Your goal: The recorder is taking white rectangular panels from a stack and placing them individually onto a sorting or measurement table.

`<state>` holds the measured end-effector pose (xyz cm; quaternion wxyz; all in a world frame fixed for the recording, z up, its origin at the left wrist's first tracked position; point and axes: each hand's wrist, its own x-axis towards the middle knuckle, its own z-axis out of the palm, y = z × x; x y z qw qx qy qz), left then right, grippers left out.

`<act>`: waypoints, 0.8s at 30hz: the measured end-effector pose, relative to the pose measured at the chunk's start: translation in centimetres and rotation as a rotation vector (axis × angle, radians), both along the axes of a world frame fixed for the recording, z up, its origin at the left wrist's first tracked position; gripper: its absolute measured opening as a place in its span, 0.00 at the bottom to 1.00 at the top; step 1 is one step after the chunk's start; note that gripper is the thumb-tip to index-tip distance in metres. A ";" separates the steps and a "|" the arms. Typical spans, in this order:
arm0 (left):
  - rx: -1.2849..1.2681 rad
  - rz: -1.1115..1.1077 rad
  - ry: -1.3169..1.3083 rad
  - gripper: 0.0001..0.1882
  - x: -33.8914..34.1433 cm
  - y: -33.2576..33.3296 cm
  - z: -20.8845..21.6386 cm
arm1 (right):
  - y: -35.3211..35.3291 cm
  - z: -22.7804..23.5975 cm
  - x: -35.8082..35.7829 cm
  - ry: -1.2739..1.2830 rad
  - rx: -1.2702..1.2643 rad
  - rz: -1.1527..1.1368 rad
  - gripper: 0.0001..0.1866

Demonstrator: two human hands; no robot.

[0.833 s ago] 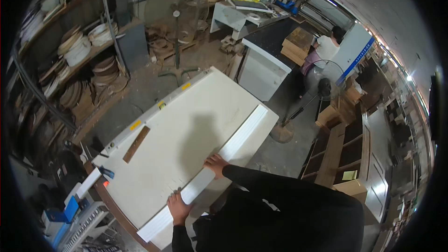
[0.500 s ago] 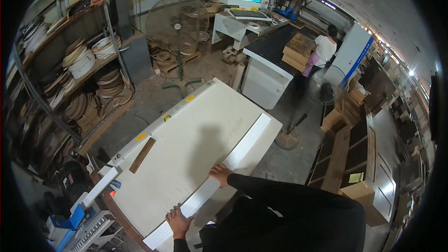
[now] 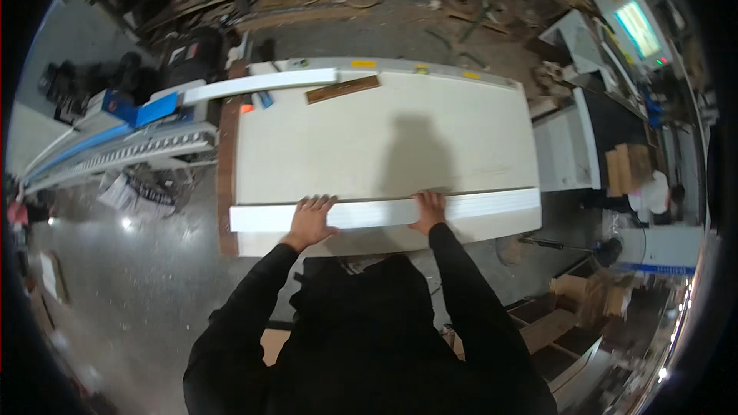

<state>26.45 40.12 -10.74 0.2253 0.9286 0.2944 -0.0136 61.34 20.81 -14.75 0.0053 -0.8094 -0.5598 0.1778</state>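
Note:
A bundle of long, narrow white strips (image 3: 373, 214) lies along the near side of a cream tabletop (image 3: 323, 146). Its right part shows several parallel lines. My left hand (image 3: 311, 221) grips the bundle left of its middle, fingers over the far edge and thumb along the near side. Farther right, my right hand (image 3: 429, 211) holds it the same way. The undersides of the strips are hidden. A short brown wood piece (image 3: 344, 90) rests near the table's far edge, beside a single white strip (image 3: 261, 84) that reaches off to the left.
A grey bar (image 3: 392, 68) with yellow labels runs along the far edge. Blue-and-grey machinery (image 3: 146, 127) stands left. To the right are a screen (image 3: 638, 28), stacked brown boards (image 3: 626, 169) and a co-worker (image 3: 653, 196). A fan (image 3: 607, 251) and wooden cabinets (image 3: 550, 330) stand at lower right.
My view has swung round, so the table now lies straight across in front of me. Both hands keep their hold on the white strips, with little visible shift along them.

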 end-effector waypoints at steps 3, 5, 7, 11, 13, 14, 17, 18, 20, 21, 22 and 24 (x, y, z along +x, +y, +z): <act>-0.029 -0.015 0.020 0.49 0.0 0.1 0.6 | 0.0 1.4 -0.5 -0.025 0.006 0.020 0.48; -0.021 -0.013 -0.022 0.44 -0.4 0.3 0.9 | 0.1 1.6 -0.9 -0.010 -0.001 0.013 0.48; -0.008 -0.028 -0.073 0.39 -0.3 1.3 0.8 | 0.0 1.7 -1.3 -0.016 0.044 0.035 0.48; -0.181 0.044 -0.017 0.22 1.8 5.8 1.6 | -0.2 1.2 -0.7 0.014 0.054 0.002 0.46; -0.090 0.072 -0.167 0.17 3.3 9.4 2.5 | -0.3 1.3 -0.9 0.033 0.016 -0.013 0.45; 0.008 0.074 -0.302 0.17 3.7 11.4 2.8 | -0.3 1.3 -1.0 0.030 0.019 -0.052 0.45; 0.266 0.251 -0.377 0.16 -0.7 22.6 -0.4 | 2.1 2.0 -1.5 -0.110 -0.055 0.095 0.44; 0.157 0.323 -0.513 0.16 0.1 25.5 -0.5 | 1.5 1.0 -0.6 -0.044 0.065 0.089 0.44; 0.061 0.432 -0.087 0.17 9.6 23.6 7.1 | -2.6 -1.5 1.2 0.062 -0.063 -0.057 0.45; 0.197 0.414 -0.228 0.24 2.6 29.9 2.7 | 0.0 -0.8 0.2 0.071 0.040 0.048 0.44; 0.264 0.486 -0.268 0.33 -1.4 34.7 0.6 | 1.4 -0.2 -0.6 0.089 0.045 0.074 0.46; 0.510 0.249 -0.298 0.39 0.1 40.3 -1.5 | -0.2 -2.7 -0.2 0.065 0.175 0.005 0.48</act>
